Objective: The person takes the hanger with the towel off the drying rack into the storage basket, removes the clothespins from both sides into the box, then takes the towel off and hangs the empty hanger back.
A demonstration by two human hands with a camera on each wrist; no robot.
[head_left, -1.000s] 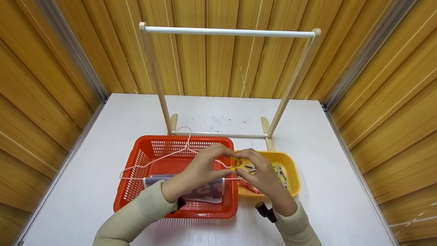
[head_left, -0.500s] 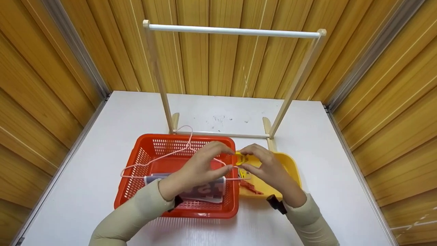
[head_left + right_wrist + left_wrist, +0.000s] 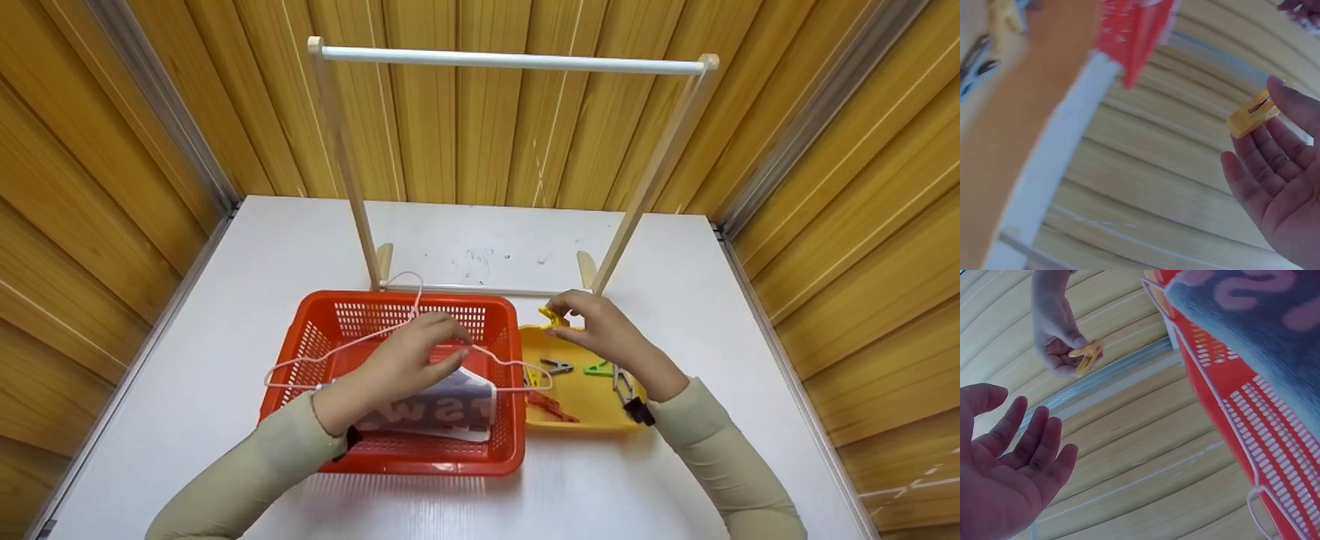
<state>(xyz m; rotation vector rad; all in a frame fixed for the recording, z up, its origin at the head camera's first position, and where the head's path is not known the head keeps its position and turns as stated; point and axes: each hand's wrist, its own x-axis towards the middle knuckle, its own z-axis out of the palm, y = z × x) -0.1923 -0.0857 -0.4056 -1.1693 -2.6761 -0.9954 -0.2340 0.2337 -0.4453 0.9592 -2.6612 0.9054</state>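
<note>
My right hand [image 3: 619,334] pinches a yellow clothespin [image 3: 553,317] between thumb and fingers, above the back of the yellow tray [image 3: 592,411]. The same clothespin [image 3: 1252,118] shows close up in the right wrist view. Over the red basket [image 3: 420,468] is my left hand [image 3: 394,371]; the left wrist view shows its fingers loosely bent and nothing in them. A pink hanger [image 3: 330,356] lies across the basket, its right end reaching over the tray. Dark cloth with pale lettering [image 3: 457,412] is on the hanger's lower bar, partly hidden by my left forearm.
Inside the tray lie a grey clothespin [image 3: 556,367], a green clothespin [image 3: 598,369], red clothespins [image 3: 551,407] and others. Behind both containers stands a wooden rack with a white top bar [image 3: 517,61]. Wood-patterned walls [image 3: 495,135] enclose the white table [image 3: 480,247].
My hands, earlier close together around the yellow clothespin, have drawn apart. The right hand carried the clothespin up and right; the left let go of it and moved left over the basket.
</note>
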